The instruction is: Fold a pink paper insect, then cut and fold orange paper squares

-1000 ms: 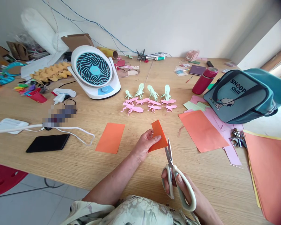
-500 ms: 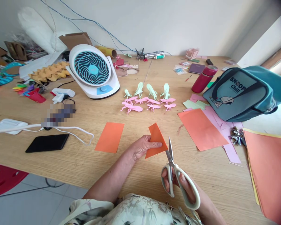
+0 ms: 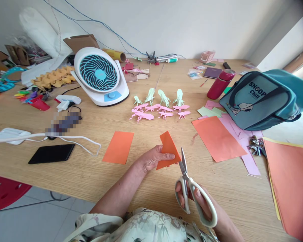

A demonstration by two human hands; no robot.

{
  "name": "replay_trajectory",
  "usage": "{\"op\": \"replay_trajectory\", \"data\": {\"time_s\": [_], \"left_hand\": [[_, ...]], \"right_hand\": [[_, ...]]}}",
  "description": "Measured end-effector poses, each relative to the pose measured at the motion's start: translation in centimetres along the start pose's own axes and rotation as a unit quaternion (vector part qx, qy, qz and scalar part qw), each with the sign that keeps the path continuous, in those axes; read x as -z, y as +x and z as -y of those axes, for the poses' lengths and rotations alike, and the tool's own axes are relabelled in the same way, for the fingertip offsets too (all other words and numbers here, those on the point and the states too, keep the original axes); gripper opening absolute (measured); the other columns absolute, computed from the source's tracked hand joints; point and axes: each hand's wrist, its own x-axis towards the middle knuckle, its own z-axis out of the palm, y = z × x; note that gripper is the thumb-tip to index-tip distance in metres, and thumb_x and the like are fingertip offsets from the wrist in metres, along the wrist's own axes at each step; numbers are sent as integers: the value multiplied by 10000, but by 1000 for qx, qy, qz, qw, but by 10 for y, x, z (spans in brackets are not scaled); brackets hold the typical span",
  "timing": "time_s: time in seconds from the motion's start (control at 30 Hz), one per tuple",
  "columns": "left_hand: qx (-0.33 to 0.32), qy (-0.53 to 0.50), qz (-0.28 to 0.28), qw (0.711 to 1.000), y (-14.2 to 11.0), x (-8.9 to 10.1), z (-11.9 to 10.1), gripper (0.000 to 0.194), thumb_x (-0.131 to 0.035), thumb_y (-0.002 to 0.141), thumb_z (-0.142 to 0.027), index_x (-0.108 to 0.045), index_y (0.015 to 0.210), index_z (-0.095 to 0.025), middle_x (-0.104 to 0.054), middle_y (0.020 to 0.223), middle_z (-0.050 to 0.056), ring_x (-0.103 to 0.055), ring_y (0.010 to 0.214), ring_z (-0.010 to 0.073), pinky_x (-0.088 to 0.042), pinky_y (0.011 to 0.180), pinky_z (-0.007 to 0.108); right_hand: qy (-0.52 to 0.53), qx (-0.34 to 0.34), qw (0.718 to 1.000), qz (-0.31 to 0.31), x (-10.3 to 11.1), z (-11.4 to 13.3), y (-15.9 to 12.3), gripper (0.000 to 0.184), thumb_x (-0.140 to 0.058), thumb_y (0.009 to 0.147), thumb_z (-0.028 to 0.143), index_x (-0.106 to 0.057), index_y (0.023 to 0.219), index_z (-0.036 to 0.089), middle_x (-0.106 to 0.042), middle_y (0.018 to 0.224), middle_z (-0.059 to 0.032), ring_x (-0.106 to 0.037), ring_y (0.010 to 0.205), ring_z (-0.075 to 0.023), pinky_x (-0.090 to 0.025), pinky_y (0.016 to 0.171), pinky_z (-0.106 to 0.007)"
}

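Note:
My left hand (image 3: 155, 158) pinches a folded piece of orange paper (image 3: 168, 145), thumb on top and fingers beneath. In my right hand (image 3: 200, 201) is a pair of scissors (image 3: 186, 175) with off-white handles, its blades parted and pointing away from me. The blades are at the right edge of the orange paper; whether they touch it I cannot tell. A flat orange rectangle (image 3: 118, 148) lies on the table left of my left hand. Beyond my hands stand several pink folded paper insects (image 3: 144, 116) and several pale green ones (image 3: 164, 97).
A white fan (image 3: 99, 75) stands at back left, and a black phone (image 3: 52, 153) lies at left beside white cables. To the right are a larger orange sheet (image 3: 218, 138), a red flask (image 3: 221, 84), a teal bag (image 3: 257, 101) and stacked orange sheets (image 3: 290, 181).
The scissors and my right hand have shifted very slightly to the right. My left hand still grips the folded orange paper in nearly the same spot.

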Motion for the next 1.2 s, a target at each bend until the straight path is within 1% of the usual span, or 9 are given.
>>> {"op": "replay_trajectory", "data": {"time_s": [0.07,0.13,0.23,0.33,0.53,0.67,0.8,0.97,1.2], "left_hand": [[11,6,29,1000,-1,0,0,349,-878,607,-363,-758,850,-142,-755,876,106,-715,746,217,-469,574,241],[16,15,38,999,-1,1,0,340,-867,620,-367,-746,842,-139,-746,839,103,-708,703,204,-467,550,231],[8,22,21,1000,-2,1,0,359,-889,604,-318,-737,887,-158,-732,782,63,-671,626,153,-473,551,222],[-1,17,8,1000,-1,0,1,401,-903,590,-301,-739,936,-178,-726,780,41,-649,611,132,-470,552,219],[-5,61,-3,998,-1,-1,0,323,-894,593,-376,-752,756,-135,-713,710,66,-639,625,143,-457,559,218],[-6,54,-10,998,-1,-1,0,330,-899,579,-370,-759,760,-132,-716,705,68,-640,599,145,-477,584,236],[-11,52,-7,999,-1,-2,-1,323,-892,592,-373,-762,761,-131,-719,711,76,-653,616,154,-479,576,233],[-8,52,-11,999,0,0,-1,313,-897,583,-361,-770,767,-141,-733,764,73,-665,659,155,-479,569,219],[-4,51,-13,999,1,3,0,317,-897,585,-358,-782,793,-148,-744,779,78,-658,667,160,-479,582,235]], "right_hand": [[0,1,1000,3,1,-2,-1,527,-316,977,612,-562,1131,172,-590,808,-61,-502,706,-178,-432,706,-338],[-4,1,1000,4,1,-4,-2,538,-310,977,614,-569,1132,167,-590,804,-60,-499,705,-178,-430,714,-342],[-4,-9,1000,6,1,-2,-2,542,-324,969,629,-575,1120,173,-591,821,-59,-498,718,-178,-428,721,-339],[1,-28,1000,9,0,1,-2,526,-351,962,635,-575,1103,181,-596,824,-53,-499,718,-172,-425,720,-328],[-12,-29,1000,-5,-3,6,1,554,-388,920,688,-573,1045,182,-593,808,-52,-509,709,-179,-429,691,-319],[-41,-21,999,-8,-3,8,2,549,-376,919,694,-565,1024,189,-595,793,-51,-508,699,-180,-428,669,-313],[-64,-17,998,-19,-3,8,2,547,-373,917,698,-564,953,187,-576,737,-38,-486,657,-163,-404,625,-294],[-41,-23,998,-34,-4,5,3,552,-408,890,722,-551,902,190,-531,662,-11,-437,570,-134,-377,542,-269],[-8,-19,998,-60,-8,-2,2,543,-421,883,721,-534,834,192,-503,599,7,-420,519,-117,-360,502,-250]]}}
